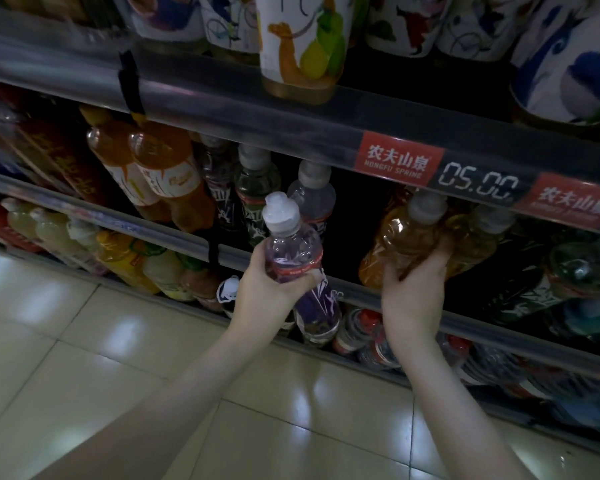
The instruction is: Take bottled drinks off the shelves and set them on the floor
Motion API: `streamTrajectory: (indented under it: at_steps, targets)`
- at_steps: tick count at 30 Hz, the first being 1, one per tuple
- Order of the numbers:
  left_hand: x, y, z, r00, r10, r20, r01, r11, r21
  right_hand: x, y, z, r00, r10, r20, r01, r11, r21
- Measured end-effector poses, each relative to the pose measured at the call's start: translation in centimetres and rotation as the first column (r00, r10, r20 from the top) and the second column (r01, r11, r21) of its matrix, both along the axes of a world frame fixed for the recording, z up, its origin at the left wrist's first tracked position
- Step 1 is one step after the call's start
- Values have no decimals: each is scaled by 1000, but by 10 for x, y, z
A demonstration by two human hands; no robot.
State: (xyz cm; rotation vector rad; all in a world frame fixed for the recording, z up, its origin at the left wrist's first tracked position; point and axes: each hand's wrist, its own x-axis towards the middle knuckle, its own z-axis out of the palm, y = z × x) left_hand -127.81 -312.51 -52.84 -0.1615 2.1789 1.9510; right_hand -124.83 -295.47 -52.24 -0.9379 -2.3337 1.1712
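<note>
A shop: bottled drinks (160, 174) crowd shelves (222, 109) with a price tag (478, 185).

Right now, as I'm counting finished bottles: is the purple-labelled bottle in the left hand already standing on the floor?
No, the left hand grips the purple-labelled bottle in the air, above the tiled floor.

We see a red brand tag (399, 163), just beside it a digital price display (478, 184) (it reads 05.00), then a second red tag (574, 201); a black clip (129, 81) sits well apart, leftward.
</note>
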Motion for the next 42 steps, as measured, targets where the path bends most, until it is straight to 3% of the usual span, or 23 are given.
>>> streamTrajectory:
  at_steps: [2,7,11,14,17,19,22,24,30,37,42]
  targets:
    - [-4,-5,-2,998,-58,30,59,998,-11,13,-11,5,997,54,-63,-55,998,-10]
    - [-6,-11,3,974,-219,61,219,976,6,34,-39,-4,921,378,-93,-379,925,6]
    - [-5,-12,-2,959,-278,59,278,960,5,29,-50,-10,827,563,8,-545,805,-234]
    - [-4,-13,-2,942,-336,0,334,934,-127,25,-54,-19,867,497,33,-484,856,-182]
    - [-2,-20,-3,894,-439,-85,413,884,-218,25,-57,-26,928,371,-20,-364,899,-243]
    - [-5,-29,-7,892,-415,-181,348,884,-314,25,-60,-29,952,304,-47,-304,906,-296]
    - [-27,-42,-16,905,-170,-391,-33,886,-463,20,-63,-28,958,284,-47,-284,906,-312]
    - [-45,-44,-23,873,-96,-477,-183,844,-504,15,-68,-27,951,305,-50,-305,901,-308]
    - [-73,-22,-30,844,-108,-525,-219,824,-522,11,-82,-37,954,299,-3,-290,926,-242]
    - [-98,-1,-18,891,102,-443,-277,895,-351,5,-85,-40,966,256,-44,-259,938,-230]
    - [-96,-8,-22,896,108,-430,-284,884,-372,4,-84,-34,972,217,-88,-232,942,-243]
